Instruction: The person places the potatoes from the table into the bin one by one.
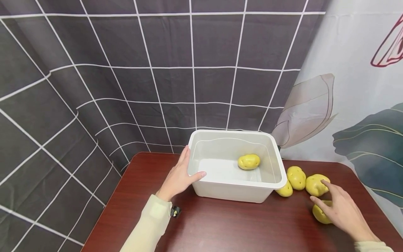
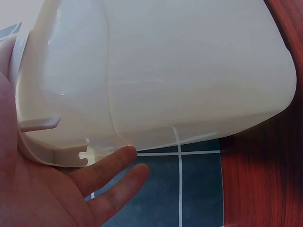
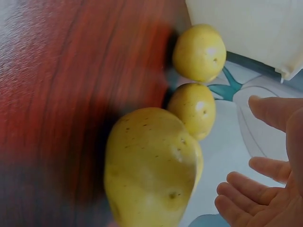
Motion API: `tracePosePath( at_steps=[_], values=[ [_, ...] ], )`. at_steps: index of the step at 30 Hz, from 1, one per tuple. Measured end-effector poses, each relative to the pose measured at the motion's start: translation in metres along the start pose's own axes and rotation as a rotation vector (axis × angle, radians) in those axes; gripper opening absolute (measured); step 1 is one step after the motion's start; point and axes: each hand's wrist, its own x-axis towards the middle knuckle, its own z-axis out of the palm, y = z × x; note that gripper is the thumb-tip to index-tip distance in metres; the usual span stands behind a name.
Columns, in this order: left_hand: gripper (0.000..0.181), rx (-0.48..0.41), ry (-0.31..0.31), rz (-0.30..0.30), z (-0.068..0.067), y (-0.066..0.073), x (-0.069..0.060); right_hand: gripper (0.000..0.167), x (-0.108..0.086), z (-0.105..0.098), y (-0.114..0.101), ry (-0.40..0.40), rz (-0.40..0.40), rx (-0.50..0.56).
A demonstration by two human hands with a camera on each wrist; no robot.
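Observation:
A white plastic bin (image 1: pixel 231 191) stands on the table, with one yellow potato (image 1: pixel 249 161) inside. My left hand (image 1: pixel 180 176) rests against the bin's left front corner, its thumb over the rim. In the left wrist view, two straight fingers (image 2: pixel 116 163) lie along the outer wall; the others are mostly hidden. My right hand (image 1: pixel 344 210) hovers with spread fingers above a near potato (image 1: pixel 320 214), partly covering it. Just beyond is another potato (image 1: pixel 316 185). The right wrist view shows a gap between the hand (image 3: pixel 272 189) and the large potato (image 3: pixel 149 165).
Two more potatoes (image 1: pixel 296 177) lie by the bin's right side, one partly hidden by it. The dark red wooden table (image 1: pixel 226 227) meets a grey gridded cloth (image 1: pixel 170 84) behind and a leaf-printed white cloth (image 1: pixel 318 147) at the right.

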Motion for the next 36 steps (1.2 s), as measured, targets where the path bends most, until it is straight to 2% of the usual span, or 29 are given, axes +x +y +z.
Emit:
tracePosePath(
  at_steps=[8, 16, 23, 30, 36],
  values=[
    [0.109, -0.002, 0.004, -0.001, 0.001, 0.000, 0.001, 0.084, -0.004, 0.002, 0.007, -0.050, 0.057, -0.030],
    [0.109, -0.004, 0.002, 0.003, 0.002, 0.001, 0.001, 0.090, -0.011, 0.005, 0.012, -0.046, 0.091, -0.045],
    [0.108, -0.008, 0.005, 0.001, 0.002, 0.000, 0.002, 0.094, -0.011, 0.005, 0.015, -0.105, 0.152, -0.070],
    [0.108, -0.001, 0.011, -0.002, 0.002, -0.001, 0.002, 0.095, -0.012, 0.008, 0.019, -0.111, 0.159, -0.097],
    [0.109, 0.007, 0.006, 0.002, 0.002, -0.002, 0.002, 0.105, -0.013, 0.010, 0.022, -0.204, 0.243, -0.106]
  ],
)
